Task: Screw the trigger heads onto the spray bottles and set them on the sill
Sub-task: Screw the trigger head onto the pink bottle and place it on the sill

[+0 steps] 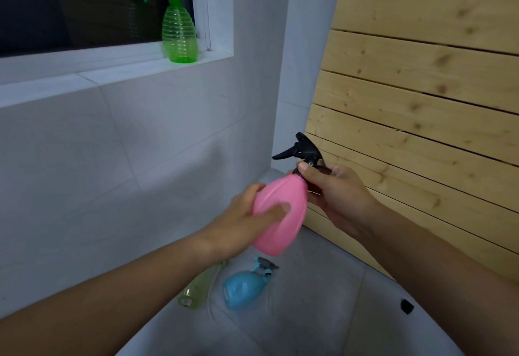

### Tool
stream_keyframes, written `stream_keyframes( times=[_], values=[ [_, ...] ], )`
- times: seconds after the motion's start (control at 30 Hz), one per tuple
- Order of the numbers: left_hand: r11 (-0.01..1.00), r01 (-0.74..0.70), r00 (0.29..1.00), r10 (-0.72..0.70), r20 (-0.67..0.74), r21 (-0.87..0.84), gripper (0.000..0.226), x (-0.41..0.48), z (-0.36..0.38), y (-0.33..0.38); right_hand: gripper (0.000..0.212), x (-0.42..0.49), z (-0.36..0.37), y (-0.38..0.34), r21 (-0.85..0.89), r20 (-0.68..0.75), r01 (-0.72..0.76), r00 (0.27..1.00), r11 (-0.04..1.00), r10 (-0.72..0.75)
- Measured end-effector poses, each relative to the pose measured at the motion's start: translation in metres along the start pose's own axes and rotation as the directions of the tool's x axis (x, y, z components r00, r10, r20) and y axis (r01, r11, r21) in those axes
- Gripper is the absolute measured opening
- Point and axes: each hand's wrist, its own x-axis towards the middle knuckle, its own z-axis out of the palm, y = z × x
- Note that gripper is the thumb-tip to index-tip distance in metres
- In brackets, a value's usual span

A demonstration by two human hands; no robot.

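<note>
Fingers [306, 172] of our right hand [341, 195] curl round the neck of the black trigger head [307, 150], the thumb pinching its collar where it meets the pink bottle [280, 215]. Our left hand [244, 222] wraps the bottle's belly, with the thumb laid flat across the front. The bottle is smooth, opaque plastic, teardrop-shaped with faint lengthwise flutes. We hold it tilted in mid-air, the lever pointing left.

Below our hands, matte grey floor tiles [314, 319] carry a rounded pale-blue bottle [241, 289] with a teal and grey head on it. Just beside it a translucent yellow-green bottle [196, 288] lies on its side, its neck open. A small black piece [406, 305] sits well apart to the right, too small for us to make out.

Up on the left, a ribbed clear-green bottle [179, 35] with a white and green head stands upright on the white sill [112, 74], near its right end by the window frame. The sill stretches well to the left of it.

Glossy pale wall tiles [140, 145] face us. Knotty pine slats [421, 74] stand close on our right, their near edge just behind our right hand.
</note>
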Motion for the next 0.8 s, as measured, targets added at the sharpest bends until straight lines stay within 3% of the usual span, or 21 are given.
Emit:
stream_keyframes(
  times=[0.07,0.13,0.2,0.27,0.3,0.37,0.43,0.5,0.6,0.73,0.8],
  values=[
    [0.986,0.088,0.992,-0.074,0.100,-0.140,0.061,-0.001,-0.006,0.001,0.018,0.000,-0.002,-0.001,0.008,0.020,-0.004,1.000,1.000,0.003],
    [0.989,0.092,0.994,-0.084,0.076,-0.114,0.056,0.000,-0.010,-0.002,0.016,-0.001,-0.002,0.002,0.010,0.037,-0.009,0.999,1.000,0.009],
    [0.992,0.037,0.997,-0.029,-0.067,0.120,0.066,0.000,-0.008,-0.002,0.014,-0.002,0.000,0.004,0.018,0.025,-0.011,1.000,1.000,0.011],
    [0.932,-0.003,0.983,0.070,-0.172,0.361,0.083,0.000,-0.002,0.000,0.011,-0.001,0.002,0.003,0.039,0.015,0.000,1.000,0.999,-0.001],
    [0.935,-0.024,0.984,0.085,-0.158,0.353,0.086,0.000,-0.001,0.001,0.011,-0.001,0.003,0.002,0.054,0.022,0.008,1.000,0.999,-0.010],
    [0.995,-0.025,0.999,0.028,-0.031,0.101,0.080,0.001,-0.004,0.004,0.013,-0.002,0.003,-0.002,0.091,0.055,0.011,0.998,0.996,-0.016],
    [0.992,0.060,0.993,-0.047,0.110,-0.113,0.066,0.003,-0.010,0.001,0.015,-0.005,0.004,-0.004,0.105,0.098,-0.005,0.995,0.994,-0.005],
    [0.978,0.100,0.983,-0.069,0.172,-0.182,0.064,0.002,-0.016,-0.004,0.015,-0.007,0.006,-0.002,0.109,0.142,-0.028,0.990,0.994,0.013],
    [0.987,0.062,0.995,-0.050,0.083,-0.150,0.071,0.002,-0.016,-0.007,0.012,-0.006,0.010,0.002,0.115,0.125,-0.024,0.992,0.993,0.009],
    [0.996,-0.068,0.992,0.062,-0.113,-0.051,0.060,0.003,-0.011,0.003,0.011,-0.003,0.014,-0.001,0.129,0.062,0.034,0.997,0.991,-0.042],
    [0.996,-0.076,0.989,0.071,-0.132,-0.035,0.058,0.002,-0.009,0.007,0.012,-0.001,0.014,-0.004,0.133,0.065,0.037,0.997,0.990,-0.046]
  ],
)
